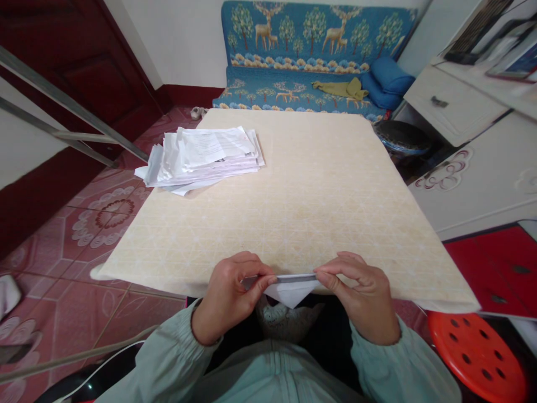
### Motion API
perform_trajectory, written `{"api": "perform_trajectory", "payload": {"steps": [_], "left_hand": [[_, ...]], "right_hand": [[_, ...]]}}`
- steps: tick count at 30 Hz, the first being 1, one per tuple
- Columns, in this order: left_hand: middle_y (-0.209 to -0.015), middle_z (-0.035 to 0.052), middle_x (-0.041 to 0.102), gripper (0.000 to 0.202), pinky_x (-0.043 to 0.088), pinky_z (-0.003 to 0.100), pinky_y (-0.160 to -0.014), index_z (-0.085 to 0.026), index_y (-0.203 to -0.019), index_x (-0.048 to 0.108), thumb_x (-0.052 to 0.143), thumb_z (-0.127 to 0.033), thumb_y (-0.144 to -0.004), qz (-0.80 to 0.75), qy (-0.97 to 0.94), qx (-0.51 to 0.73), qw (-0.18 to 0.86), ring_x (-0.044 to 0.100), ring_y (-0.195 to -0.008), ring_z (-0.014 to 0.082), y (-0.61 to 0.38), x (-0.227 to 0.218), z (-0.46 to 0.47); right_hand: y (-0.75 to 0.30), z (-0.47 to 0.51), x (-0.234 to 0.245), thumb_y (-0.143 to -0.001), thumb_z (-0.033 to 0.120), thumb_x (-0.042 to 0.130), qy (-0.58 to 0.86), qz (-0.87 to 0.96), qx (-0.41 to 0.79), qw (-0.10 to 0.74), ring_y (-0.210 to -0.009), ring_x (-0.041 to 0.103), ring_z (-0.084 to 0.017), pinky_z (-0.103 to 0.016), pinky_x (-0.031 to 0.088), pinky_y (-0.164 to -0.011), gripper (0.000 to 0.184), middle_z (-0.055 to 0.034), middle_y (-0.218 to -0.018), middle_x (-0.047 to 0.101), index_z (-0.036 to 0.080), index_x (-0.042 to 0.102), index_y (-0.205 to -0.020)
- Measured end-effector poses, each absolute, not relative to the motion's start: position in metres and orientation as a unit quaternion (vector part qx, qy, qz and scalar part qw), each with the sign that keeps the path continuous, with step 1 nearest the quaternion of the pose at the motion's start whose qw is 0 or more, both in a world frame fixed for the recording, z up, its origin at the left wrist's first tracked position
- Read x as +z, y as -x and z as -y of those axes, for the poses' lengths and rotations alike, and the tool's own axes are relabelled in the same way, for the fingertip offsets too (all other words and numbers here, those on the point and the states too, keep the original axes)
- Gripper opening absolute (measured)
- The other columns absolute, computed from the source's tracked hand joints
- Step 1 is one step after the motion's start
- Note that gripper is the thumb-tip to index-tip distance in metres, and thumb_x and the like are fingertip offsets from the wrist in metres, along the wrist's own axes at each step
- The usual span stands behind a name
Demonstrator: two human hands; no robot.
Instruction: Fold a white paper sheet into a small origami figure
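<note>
A folded piece of white paper (291, 287) hangs between my two hands just over the near edge of the table (319, 184). My left hand (229, 296) pinches its left end with curled fingers. My right hand (358, 294) pinches its right end the same way. The fold's point hangs downward toward my lap. Both arms wear pale green sleeves.
A loose stack of white papers (201, 159) lies at the table's far left corner. A red stool (478, 355) stands at the near right, a dark round stool (403, 137) at the far right. A blue patterned sofa (310, 61) sits beyond the table; white cabinets (474, 145) stand right.
</note>
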State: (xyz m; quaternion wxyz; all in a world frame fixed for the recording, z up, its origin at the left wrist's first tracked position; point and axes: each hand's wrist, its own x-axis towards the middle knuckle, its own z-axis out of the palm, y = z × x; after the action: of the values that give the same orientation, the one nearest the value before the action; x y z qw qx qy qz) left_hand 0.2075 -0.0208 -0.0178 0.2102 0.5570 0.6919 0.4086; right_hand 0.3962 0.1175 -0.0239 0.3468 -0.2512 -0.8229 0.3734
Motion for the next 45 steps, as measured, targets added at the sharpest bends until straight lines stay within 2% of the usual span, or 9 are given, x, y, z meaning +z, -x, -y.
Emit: {"api": "perform_trajectory", "payload": {"steps": [7, 15, 19, 24, 27, 33, 39, 45], "left_hand": [[-0.07, 0.0017, 0.067, 0.019, 0.042, 0.023, -0.064, -0.018, -0.072, 0.069, 0.06, -0.029, -0.085, -0.706, -0.535, 0.403, 0.23, 0.06, -0.068, 0.0127, -0.199, -0.021, 0.024], [-0.07, -0.0003, 0.067, 0.018, 0.041, 0.021, -0.064, -0.019, -0.076, 0.069, 0.059, -0.03, -0.087, -0.718, -0.553, 0.391, 0.158, 0.061, -0.066, 0.0112, -0.2, -0.028, 0.026], [-0.067, 0.0005, 0.065, 0.02, 0.039, 0.022, -0.062, -0.019, -0.077, 0.068, 0.058, -0.031, -0.088, -0.722, -0.562, 0.379, 0.139, 0.059, -0.065, 0.0118, -0.203, -0.03, 0.025], [-0.065, 0.0012, 0.062, 0.022, 0.037, 0.024, -0.059, -0.019, -0.077, 0.068, 0.054, -0.031, -0.089, -0.725, -0.589, 0.34, 0.109, 0.055, -0.062, 0.0127, -0.215, -0.031, 0.019], [-0.064, 0.0013, 0.06, 0.023, 0.037, 0.024, -0.059, -0.019, -0.075, 0.067, 0.053, -0.03, -0.09, -0.719, -0.601, 0.335, 0.099, 0.054, -0.062, 0.0127, -0.22, -0.03, 0.016], [-0.064, 0.0011, 0.06, 0.018, 0.038, 0.023, -0.059, -0.018, -0.075, 0.067, 0.057, -0.027, -0.088, -0.71, -0.585, 0.381, 0.089, 0.054, -0.062, 0.0123, -0.211, -0.027, 0.023], [-0.064, 0.001, 0.062, 0.018, 0.039, 0.023, -0.059, -0.019, -0.074, 0.068, 0.058, -0.027, -0.087, -0.708, -0.582, 0.385, 0.107, 0.055, -0.062, 0.012, -0.204, -0.026, 0.028], [-0.065, 0.0014, 0.065, 0.027, 0.04, 0.023, -0.06, -0.017, -0.072, 0.068, 0.055, -0.033, -0.089, -0.714, -0.533, 0.403, 0.208, 0.058, -0.063, 0.0126, -0.203, -0.029, 0.023]], "right_hand": [[-0.403, -0.121, -0.032, -0.075, 0.023, 0.072, 0.298, 0.791, 0.415, 0.335, -0.071, 0.061, -0.015, -0.029, 0.045, -0.073, 0.005, 0.0036, -0.069, 0.07, 0.027, 0.072, -0.072], [-0.411, -0.124, -0.036, -0.077, 0.029, 0.07, 0.335, 0.788, 0.423, 0.297, -0.071, 0.062, -0.017, -0.029, 0.046, -0.068, 0.007, 0.0007, -0.073, 0.069, 0.025, 0.071, -0.072], [-0.405, -0.128, -0.031, -0.081, 0.029, 0.066, 0.296, 0.842, 0.374, 0.254, -0.071, 0.061, -0.017, -0.032, 0.043, -0.073, 0.01, 0.0005, -0.073, 0.069, 0.024, 0.069, -0.072], [-0.383, -0.111, -0.013, -0.08, 0.023, 0.068, 0.224, 0.913, 0.271, 0.206, -0.073, 0.058, -0.016, -0.04, 0.032, -0.091, 0.008, 0.0048, -0.072, 0.068, 0.027, 0.068, -0.072], [-0.37, -0.098, -0.007, -0.082, 0.023, 0.066, 0.212, 0.922, 0.26, 0.196, -0.074, 0.057, -0.016, -0.04, 0.029, -0.094, 0.009, 0.0044, -0.071, 0.067, 0.026, 0.067, -0.073], [-0.376, -0.106, -0.014, -0.086, 0.026, 0.061, 0.2, 0.91, 0.284, 0.227, -0.069, 0.054, -0.014, -0.035, 0.033, -0.08, 0.017, 0.0032, -0.066, 0.065, 0.023, 0.064, -0.07], [-0.393, -0.116, -0.025, -0.086, 0.027, 0.061, 0.204, 0.897, 0.311, 0.24, -0.066, 0.052, -0.014, -0.033, 0.033, -0.075, 0.019, 0.003, -0.063, 0.063, 0.023, 0.065, -0.068], [-0.397, -0.116, -0.028, -0.085, 0.025, 0.061, 0.213, 0.884, 0.343, 0.236, -0.065, 0.053, -0.013, -0.031, 0.036, -0.071, 0.019, 0.0027, -0.062, 0.061, 0.021, 0.064, -0.067]]}}
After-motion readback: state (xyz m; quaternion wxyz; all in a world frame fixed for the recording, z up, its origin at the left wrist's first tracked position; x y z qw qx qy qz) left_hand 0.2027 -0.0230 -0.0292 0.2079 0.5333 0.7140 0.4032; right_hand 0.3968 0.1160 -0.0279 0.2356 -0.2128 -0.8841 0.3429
